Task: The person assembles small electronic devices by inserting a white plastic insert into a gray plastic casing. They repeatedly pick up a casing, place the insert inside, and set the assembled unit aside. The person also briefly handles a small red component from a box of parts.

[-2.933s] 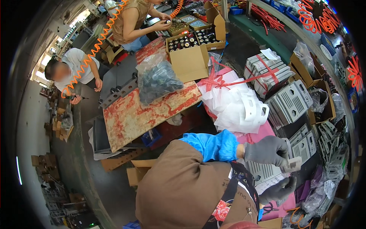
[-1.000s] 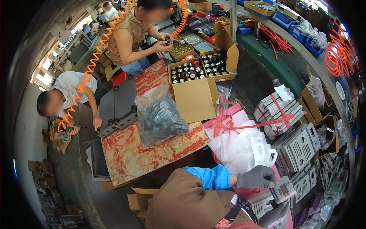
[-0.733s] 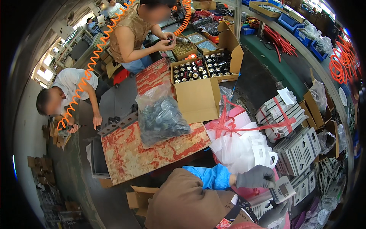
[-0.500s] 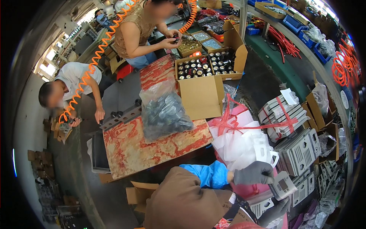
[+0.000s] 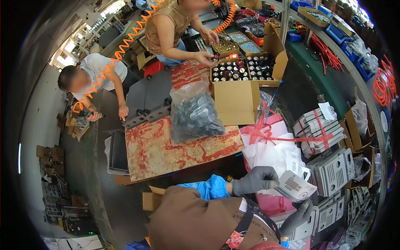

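Sheet (image 5: 296,186) between left hand (image 5: 254,181), clamped on its edge, and right hand (image 5: 297,218), grip unclear

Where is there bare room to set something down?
On the worn red-and-tan board: its left end, between the grey perforated bar and the near edge, and a strip before the plastic bag. It is crowded around the left hand and right hand, with white sheets, pink sheeting and stacked grey panels.

The gloves (image 5: 255,182) are grey, the card (image 5: 298,188) white.
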Demonstrator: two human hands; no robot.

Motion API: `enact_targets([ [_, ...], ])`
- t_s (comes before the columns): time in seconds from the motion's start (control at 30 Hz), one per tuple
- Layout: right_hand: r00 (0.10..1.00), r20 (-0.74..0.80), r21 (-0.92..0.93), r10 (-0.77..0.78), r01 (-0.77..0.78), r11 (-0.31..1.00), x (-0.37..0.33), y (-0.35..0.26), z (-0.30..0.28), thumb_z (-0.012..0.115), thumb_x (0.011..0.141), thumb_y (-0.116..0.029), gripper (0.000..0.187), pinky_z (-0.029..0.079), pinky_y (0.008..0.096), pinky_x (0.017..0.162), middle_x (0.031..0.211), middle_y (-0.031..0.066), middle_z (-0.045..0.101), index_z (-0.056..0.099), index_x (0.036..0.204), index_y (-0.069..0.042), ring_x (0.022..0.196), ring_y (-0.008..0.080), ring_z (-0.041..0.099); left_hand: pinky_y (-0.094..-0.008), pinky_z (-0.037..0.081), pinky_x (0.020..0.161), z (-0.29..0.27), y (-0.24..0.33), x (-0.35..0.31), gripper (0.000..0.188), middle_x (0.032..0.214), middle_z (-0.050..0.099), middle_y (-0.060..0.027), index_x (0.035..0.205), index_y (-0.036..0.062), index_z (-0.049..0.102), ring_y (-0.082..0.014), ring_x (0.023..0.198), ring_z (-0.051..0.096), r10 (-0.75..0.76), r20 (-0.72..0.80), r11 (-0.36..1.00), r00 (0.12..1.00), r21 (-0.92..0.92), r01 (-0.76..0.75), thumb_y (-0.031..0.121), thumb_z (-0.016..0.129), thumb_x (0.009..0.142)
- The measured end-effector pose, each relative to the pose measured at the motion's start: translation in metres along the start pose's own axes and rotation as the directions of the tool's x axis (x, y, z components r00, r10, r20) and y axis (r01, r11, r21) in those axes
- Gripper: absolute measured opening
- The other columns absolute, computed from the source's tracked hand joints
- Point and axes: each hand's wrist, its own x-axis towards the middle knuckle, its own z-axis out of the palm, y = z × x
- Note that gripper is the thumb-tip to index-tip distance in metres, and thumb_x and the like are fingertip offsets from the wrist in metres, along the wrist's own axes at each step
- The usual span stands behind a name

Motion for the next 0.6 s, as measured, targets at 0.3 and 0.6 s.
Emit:
enact_targets([
  [0.3, 0.989, -0.097, -0.208, 0.108, -0.126, 0.97, 0.035, -0.007, 0.1, 0.049, 0.103, -0.037, 0.049, 0.051, 0.0334, 0.069, 0.097, 0.0185, 0.066, 0.062, 0.116, 0.009, 0.081, 0.0231, 0.061, -0.0271, 0.047, 0.065, -0.102, 0.021, 0.081, 0.022, 0.08, 0.062, -0.0031, 0.088, 0.0014, 0.064, -0.0089, 0.072, 0.056, 0.052, 0.159, 0.996, 0.986, 0.058, -0.062, 0.018, 0.078, 0.085],
  [0.6, 0.986, -0.091, -0.451, 0.139, -0.166, 0.877, 0.063, -0.053, 0.187, 0.047, 0.103, -0.044, 0.055, 0.049, 0.0329, 0.063, 0.076, 0.0142, 0.069, 0.067, 0.103, 0.007, 0.066, 0.0193, 0.063, -0.0272, 0.048, 0.065, -0.188, 0.019, 0.113, 0.022, 0.079, 0.06, -0.0034, 0.086, 0.0018, 0.064, -0.0108, 0.073, 0.058, 0.01, 0.054, 1.0, 0.998, 0.009, -0.011, 0.019, 0.078, 0.085],
])
